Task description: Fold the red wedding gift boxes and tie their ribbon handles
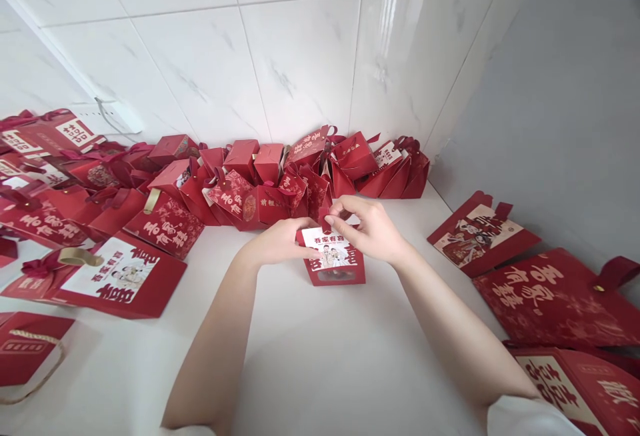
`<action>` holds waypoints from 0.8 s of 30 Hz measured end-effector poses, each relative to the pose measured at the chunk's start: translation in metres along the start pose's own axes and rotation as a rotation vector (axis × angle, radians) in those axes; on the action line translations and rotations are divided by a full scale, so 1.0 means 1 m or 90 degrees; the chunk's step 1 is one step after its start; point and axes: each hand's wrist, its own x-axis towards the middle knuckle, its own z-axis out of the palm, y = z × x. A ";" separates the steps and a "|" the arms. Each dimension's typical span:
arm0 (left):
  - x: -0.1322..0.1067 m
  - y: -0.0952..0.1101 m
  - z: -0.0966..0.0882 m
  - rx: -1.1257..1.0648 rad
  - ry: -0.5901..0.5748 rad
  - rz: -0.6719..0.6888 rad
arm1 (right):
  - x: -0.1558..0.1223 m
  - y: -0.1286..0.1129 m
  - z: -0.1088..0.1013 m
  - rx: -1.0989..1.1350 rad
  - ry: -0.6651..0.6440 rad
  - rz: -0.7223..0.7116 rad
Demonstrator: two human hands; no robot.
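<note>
A small red gift box (334,251) stands upright on the white table, its front printed with a white panel, two cartoon figures and Chinese characters. Low on that front is a clear window. My left hand (280,241) grips the box's left side, with the thumb across the front and the other fingers partly hidden behind. At the top, my right hand (373,228) pinches a short dark red strap (325,220) between thumb and forefinger. The rest of that strap and the box's top closure are mostly covered by my fingers.
Several red gift boxes (273,204) crowd along the tiled wall (300,56). More boxes (127,276) lie to the left, one with a rope handle (37,337). Flat red boxes (555,296) lie at the right beside a grey panel (560,116).
</note>
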 end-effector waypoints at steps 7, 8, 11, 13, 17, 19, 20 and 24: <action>-0.001 -0.007 -0.005 -0.111 -0.029 -0.034 | 0.001 0.000 0.002 0.099 0.121 0.120; -0.002 -0.006 -0.005 -0.128 -0.021 -0.035 | 0.002 0.001 0.002 0.120 0.150 0.129; -0.003 0.000 -0.006 -0.198 0.019 -0.034 | 0.005 0.008 0.002 0.242 0.201 0.171; -0.003 0.003 -0.007 -0.256 0.083 -0.030 | 0.006 0.013 0.001 0.326 0.178 0.224; 0.000 0.004 -0.007 -0.334 0.292 -0.002 | 0.007 0.014 0.000 0.403 0.038 0.363; 0.002 0.003 -0.007 -0.335 0.352 0.010 | 0.007 0.012 0.000 0.421 0.009 0.380; 0.002 0.003 -0.007 -0.333 0.366 0.014 | 0.007 0.012 0.000 0.427 0.020 0.374; 0.000 0.006 -0.006 -0.362 0.346 0.013 | 0.009 0.014 0.000 0.399 0.159 0.347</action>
